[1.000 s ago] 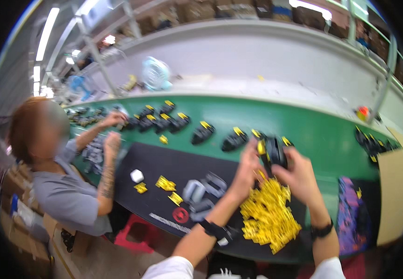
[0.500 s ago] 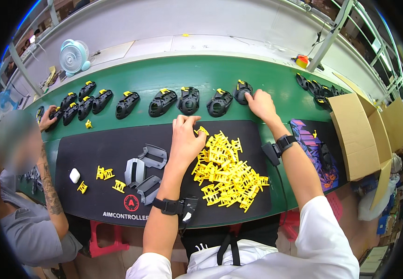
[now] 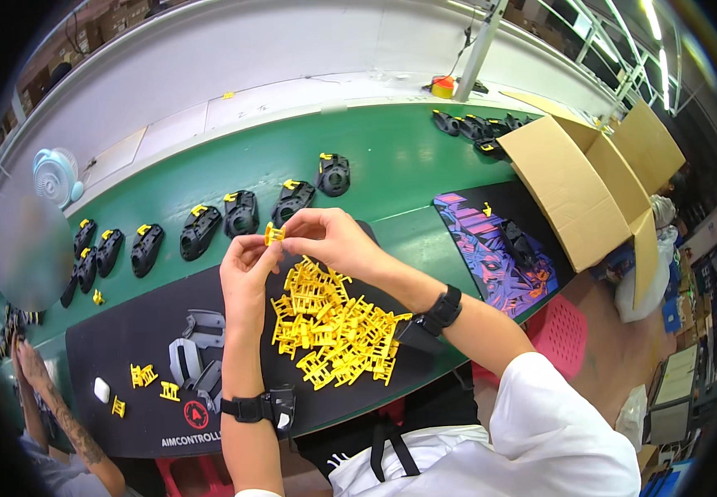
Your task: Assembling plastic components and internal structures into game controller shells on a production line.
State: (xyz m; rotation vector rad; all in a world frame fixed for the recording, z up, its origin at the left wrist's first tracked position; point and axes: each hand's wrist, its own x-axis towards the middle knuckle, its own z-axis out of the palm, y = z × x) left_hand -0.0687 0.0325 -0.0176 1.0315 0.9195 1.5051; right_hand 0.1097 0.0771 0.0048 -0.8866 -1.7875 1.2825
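Observation:
My left hand (image 3: 247, 269) and my right hand (image 3: 329, 238) meet above the far edge of the black mat. Between their fingertips they pinch one small yellow plastic part (image 3: 274, 235), a frame shape with crossbars. Just below lies a heap of similar yellow parts (image 3: 338, 335) on the mat. Beyond my hands, black plastic shells stand in a loose row on the green table, each with a yellow piece at its top. The closest are one shell (image 3: 295, 201) right behind my fingers and another shell (image 3: 334, 176) at the row's right end.
Grey plastic covers (image 3: 185, 360), a white case (image 3: 102, 390) and a few loose yellow parts share the black mat (image 3: 143, 327). Right of me are a patterned mat (image 3: 491, 265) and an open cardboard box (image 3: 565, 195). A co-worker's hands (image 3: 31, 364) are at far left.
My right hand has let go of the row's rightmost black shell and come back to my left hand. Both now hold the yellow part. The view has swung right; the co-worker's hand has left the shells.

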